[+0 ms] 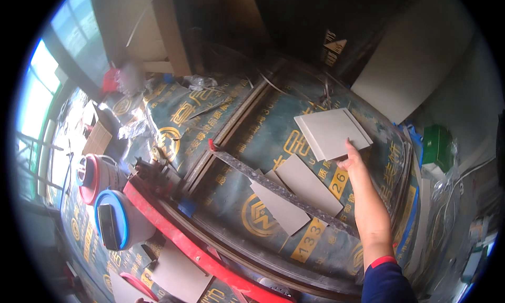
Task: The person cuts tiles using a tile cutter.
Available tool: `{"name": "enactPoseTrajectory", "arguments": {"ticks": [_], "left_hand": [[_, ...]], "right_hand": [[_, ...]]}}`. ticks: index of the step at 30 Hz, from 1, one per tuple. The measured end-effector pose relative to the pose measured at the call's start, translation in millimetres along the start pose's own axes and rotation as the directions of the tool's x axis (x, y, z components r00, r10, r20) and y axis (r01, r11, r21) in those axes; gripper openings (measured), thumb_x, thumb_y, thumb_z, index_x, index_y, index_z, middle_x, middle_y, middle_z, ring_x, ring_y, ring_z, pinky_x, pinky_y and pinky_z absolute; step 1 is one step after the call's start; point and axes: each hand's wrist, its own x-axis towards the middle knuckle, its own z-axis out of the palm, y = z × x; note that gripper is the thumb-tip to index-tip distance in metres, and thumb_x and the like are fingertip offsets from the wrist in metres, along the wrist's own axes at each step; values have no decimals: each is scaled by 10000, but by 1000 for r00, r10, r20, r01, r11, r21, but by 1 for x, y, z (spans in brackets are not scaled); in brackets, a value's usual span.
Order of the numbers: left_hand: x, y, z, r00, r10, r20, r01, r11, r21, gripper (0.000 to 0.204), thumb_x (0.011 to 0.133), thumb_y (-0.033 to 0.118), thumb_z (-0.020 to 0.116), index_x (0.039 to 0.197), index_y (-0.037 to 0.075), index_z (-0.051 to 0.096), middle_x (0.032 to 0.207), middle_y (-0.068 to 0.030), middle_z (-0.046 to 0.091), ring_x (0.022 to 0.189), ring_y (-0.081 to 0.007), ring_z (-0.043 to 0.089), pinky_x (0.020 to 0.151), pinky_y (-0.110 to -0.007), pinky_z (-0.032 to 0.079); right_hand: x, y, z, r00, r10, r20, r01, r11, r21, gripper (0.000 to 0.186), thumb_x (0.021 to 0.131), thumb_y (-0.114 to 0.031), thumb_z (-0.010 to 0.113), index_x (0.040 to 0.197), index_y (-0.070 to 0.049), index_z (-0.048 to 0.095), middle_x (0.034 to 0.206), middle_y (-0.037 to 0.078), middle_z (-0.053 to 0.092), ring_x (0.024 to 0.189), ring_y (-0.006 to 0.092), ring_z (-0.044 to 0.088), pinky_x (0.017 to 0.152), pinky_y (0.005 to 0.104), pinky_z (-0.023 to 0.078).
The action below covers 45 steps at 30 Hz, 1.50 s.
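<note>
My right hand (353,158) reaches forward and grips the near edge of a pale square tile (332,132), which lies on top of another tile of the same kind on the blue-and-gold printed floor sheet (273,135). The thumb rests on the tile's upper face. My forearm comes in from the lower right, with a dark blue sleeve with a red cuff (385,274). Two narrower pale tile strips (307,185) (279,206) lie to the left of my arm, partly under a long dark metal rail (284,190). My left hand is out of sight.
A red tile cutter rail (184,240) runs across the lower left. Two lidded buckets (113,219) (94,177) stand at the left. A big pale board (415,56) leans at the upper right, with a green box (436,142) beside it. More tile pieces (179,274) lie near the bottom edge.
</note>
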Motion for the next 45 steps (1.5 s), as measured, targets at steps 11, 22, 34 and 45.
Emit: {"name": "enactPoseTrajectory", "arguments": {"ticks": [11,22,34,45], "left_hand": [[-34,-64,-102,737,-77,671,-136,956,259,405,869,250,629,1213,52,547,1035,-198,628,865,-329,631,766,-403,505],[-164,-92,-284,653,114,749,-254,964,74,259,865,224,520,1003,50,654,968,-178,649,916,-366,597,815,-443,472],[-316,-48,-345,428,336,839,-680,731,54,401,849,450,546,1082,136,630,1049,-178,622,941,-355,591,814,-488,453],[-395,27,-390,-383,156,911,-687,611,-393,574,843,531,559,1219,100,516,1113,-156,597,1036,-359,547,929,-453,403]], "right_hand": [[-36,-49,64,961,-233,-147,229,973,-39,367,801,-63,670,1139,-70,528,1147,119,580,1046,337,588,864,519,533],[-458,-106,27,948,-300,109,306,759,-574,447,803,-30,646,1227,9,507,1158,144,594,1076,316,581,940,455,481],[-1010,-26,-285,896,-339,-287,-384,-267,-884,498,695,-348,741,975,52,643,995,259,644,940,369,637,809,418,505],[-1336,136,-613,809,232,-541,-475,-287,-832,309,693,-404,696,815,-122,728,819,119,688,792,299,658,718,426,503]]}}
